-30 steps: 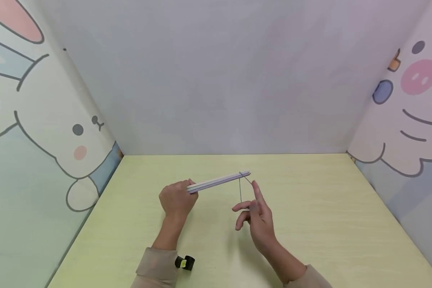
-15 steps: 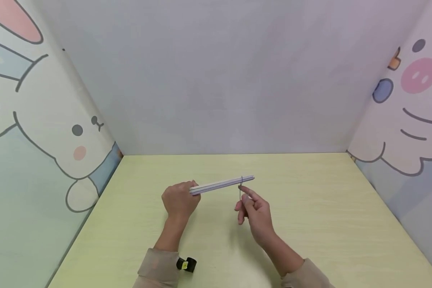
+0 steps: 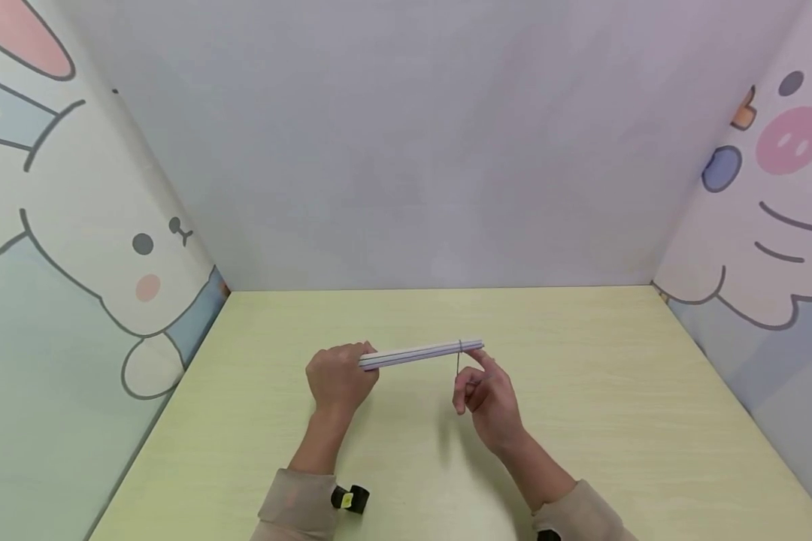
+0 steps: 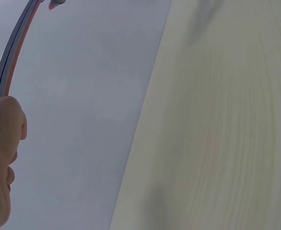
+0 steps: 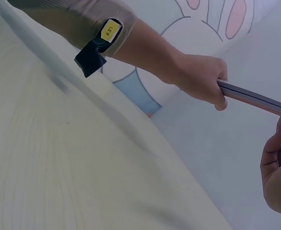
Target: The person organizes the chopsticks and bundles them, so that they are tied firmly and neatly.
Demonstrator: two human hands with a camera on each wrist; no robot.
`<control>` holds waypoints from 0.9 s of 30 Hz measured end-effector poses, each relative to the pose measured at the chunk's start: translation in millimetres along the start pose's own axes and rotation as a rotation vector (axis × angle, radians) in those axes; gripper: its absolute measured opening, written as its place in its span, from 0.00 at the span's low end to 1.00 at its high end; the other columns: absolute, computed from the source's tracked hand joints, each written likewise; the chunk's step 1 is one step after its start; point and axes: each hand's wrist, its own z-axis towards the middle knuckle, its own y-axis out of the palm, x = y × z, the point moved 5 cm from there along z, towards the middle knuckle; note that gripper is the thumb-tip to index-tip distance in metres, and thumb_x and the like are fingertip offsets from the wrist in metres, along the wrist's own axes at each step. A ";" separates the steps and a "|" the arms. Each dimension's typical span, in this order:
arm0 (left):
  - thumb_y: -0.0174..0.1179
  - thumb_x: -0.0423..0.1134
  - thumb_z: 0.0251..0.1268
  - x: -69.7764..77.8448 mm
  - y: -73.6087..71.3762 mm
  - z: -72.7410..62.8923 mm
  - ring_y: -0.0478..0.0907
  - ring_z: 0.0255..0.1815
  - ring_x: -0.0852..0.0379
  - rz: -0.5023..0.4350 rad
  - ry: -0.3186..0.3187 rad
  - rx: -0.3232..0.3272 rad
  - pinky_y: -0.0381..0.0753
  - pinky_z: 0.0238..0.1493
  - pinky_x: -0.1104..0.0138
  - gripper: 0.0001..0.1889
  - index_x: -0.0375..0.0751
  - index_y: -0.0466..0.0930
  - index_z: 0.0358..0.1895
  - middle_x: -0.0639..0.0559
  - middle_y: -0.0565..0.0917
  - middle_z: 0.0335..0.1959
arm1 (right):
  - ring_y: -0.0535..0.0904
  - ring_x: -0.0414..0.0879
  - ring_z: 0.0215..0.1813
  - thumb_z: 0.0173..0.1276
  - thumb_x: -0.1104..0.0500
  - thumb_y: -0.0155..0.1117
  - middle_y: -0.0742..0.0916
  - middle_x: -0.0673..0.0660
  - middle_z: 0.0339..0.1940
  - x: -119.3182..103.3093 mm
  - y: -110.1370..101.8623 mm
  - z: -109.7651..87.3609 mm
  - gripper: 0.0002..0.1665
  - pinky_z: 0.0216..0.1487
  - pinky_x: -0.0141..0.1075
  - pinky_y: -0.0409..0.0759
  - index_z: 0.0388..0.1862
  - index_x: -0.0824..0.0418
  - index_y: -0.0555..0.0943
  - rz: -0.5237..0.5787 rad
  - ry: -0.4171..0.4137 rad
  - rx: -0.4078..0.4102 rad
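Note:
A bundle of slim, straight, pale sticks [image 3: 413, 355] is held nearly level above the table, its right end slightly higher. My left hand [image 3: 341, 378] grips its left end in a fist; the left wrist view shows that fist [image 4: 1, 143] at the left edge. Near the bundle's right end a thin dark rubber band [image 3: 458, 363] goes round the sticks and runs down to my right hand [image 3: 494, 409]. There the curled fingers hold its lower part, while the index fingertip touches the underside of the bundle. In the right wrist view the right hand [image 5: 279, 167] is partly cut off.
Below both hands lies a pale yellow table [image 3: 616, 391]. A plain grey wall [image 3: 406, 150] stands behind it, with cartoon-printed walls at left and right. On the left sleeve sits a black strap [image 3: 352, 498] with a yellow label.
My right index finger has moved from an outstretched pose, with the band stretched wide, to the bundle's underside. The band's loop is narrower, and the bundle's right end has dropped slightly.

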 end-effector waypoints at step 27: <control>0.54 0.36 0.54 6.9 -11.5 4.7 0.47 0.13 0.61 -0.036 0.124 0.121 0.48 0.16 0.68 0.17 0.46 0.64 0.09 0.56 0.62 0.06 | 0.86 0.44 0.34 0.81 0.45 0.49 0.86 0.58 0.35 -7.5 -13.4 9.0 0.21 0.36 0.35 0.82 0.47 0.65 0.67 -0.383 -0.042 -0.115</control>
